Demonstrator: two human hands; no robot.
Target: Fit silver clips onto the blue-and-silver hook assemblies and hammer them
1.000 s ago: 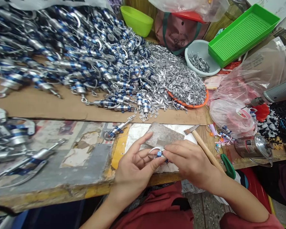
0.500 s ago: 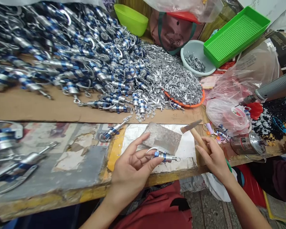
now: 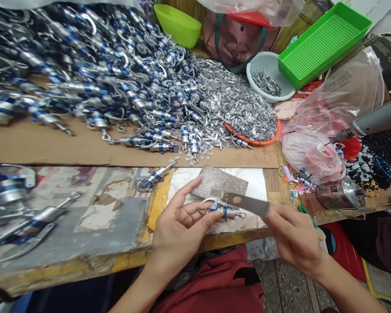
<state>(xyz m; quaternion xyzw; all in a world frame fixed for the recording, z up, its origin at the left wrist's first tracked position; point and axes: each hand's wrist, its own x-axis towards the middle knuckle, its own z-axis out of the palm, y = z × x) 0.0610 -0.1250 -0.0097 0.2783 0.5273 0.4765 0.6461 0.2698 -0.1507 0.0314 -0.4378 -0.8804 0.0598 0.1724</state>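
Observation:
My left hand (image 3: 179, 230) pinches a small silver-and-blue metal fitting (image 3: 228, 212) between thumb and fingers. The fitting has a curved lever on top and a ring at its right end; it lies over the near edge of a flat grey metal block (image 3: 220, 180). In my closed right hand (image 3: 295, 237) is a hammer, whose long dark head (image 3: 250, 204) is over the fitting's upper right side. I cannot tell whether the head touches it. The hammer's handle is mostly hidden. Another such fitting (image 3: 158, 175) rests on the bench left of the block.
A big heap of similar fittings (image 3: 133, 91) covers the cardboard at the back left. Beside it are many small metal links (image 3: 247, 113), a pale bowl of pins (image 3: 252, 82) and a green tray (image 3: 326, 48). A power driver (image 3: 378, 115) and a lidded metal pot (image 3: 334, 195) are on the right.
My right hand has swung left and turned over, bringing the hammer head from the block's right side to over the fitting. My left hand keeps its pinch in nearly the same place.

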